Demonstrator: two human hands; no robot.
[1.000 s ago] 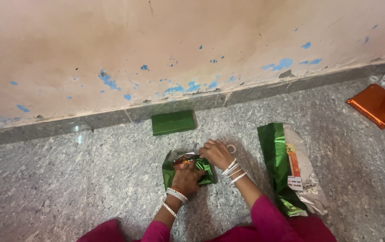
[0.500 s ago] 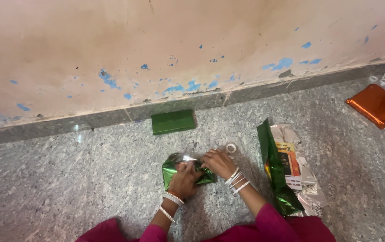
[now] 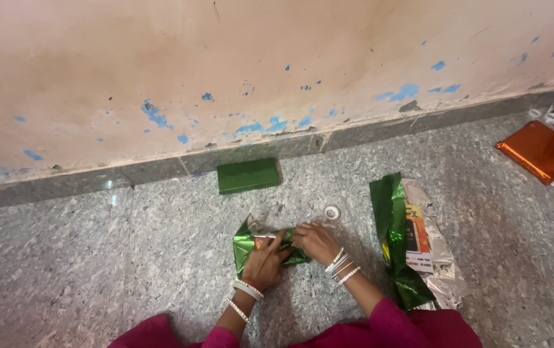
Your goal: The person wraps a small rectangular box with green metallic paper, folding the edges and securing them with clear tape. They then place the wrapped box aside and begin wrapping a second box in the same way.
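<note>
Currently: my left hand (image 3: 263, 261) and right hand (image 3: 315, 240), fingers curled, press green foil (image 3: 246, 246) folds shut around a small parcel on the floor (image 3: 96, 258). Tape roll (image 3: 332, 212) lies just beyond the right hand. Risk, I judge: slippery foil springs open if pressure eases.

Tape roll (image 3: 332, 212) behind half-wrapped parcel (image 3: 246, 246)

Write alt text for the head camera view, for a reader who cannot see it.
Two hands, left hand and right hand, press shiny green wrapping paper around a small parcel on a speckled grey floor. A finished green-wrapped box lies by the wall, a tape roll and a half-wrapped box sit nearby.
</note>
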